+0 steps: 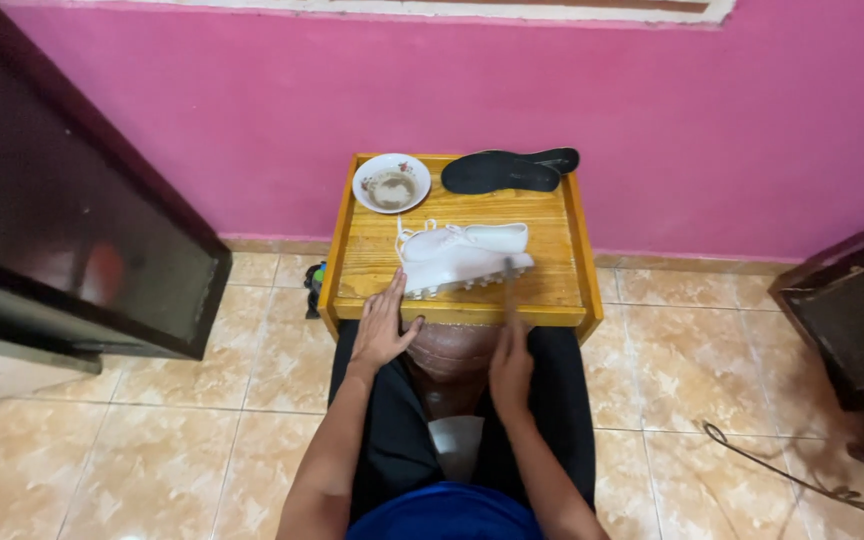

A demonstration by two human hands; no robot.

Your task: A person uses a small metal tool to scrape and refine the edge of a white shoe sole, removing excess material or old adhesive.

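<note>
Shoe: a white lace-up cleated sports shoe (464, 256) lies on its side at the centre of the frame, studs towards the person, loose laces trailing to its upper left.
Tray: a yellow wooden tray-like table with raised edges (574, 240) bears the shoe, standing against the pink wall.
Left hand (385, 325): lies flat with fingers spread on the tray's near edge, fingertips touching the toe end of the shoe.
Right hand (511, 362): closed around a thin, blurred brush-like tool (509, 285) whose tip meets the shoe's heel end.
Bowl: a white ceramic bowl with a flowered rim and brownish liquid (391, 183) sits in the tray's upper left corner.
Insoles: two black shoe insoles (508, 169) lie overlapping at the tray's upper right.
</note>
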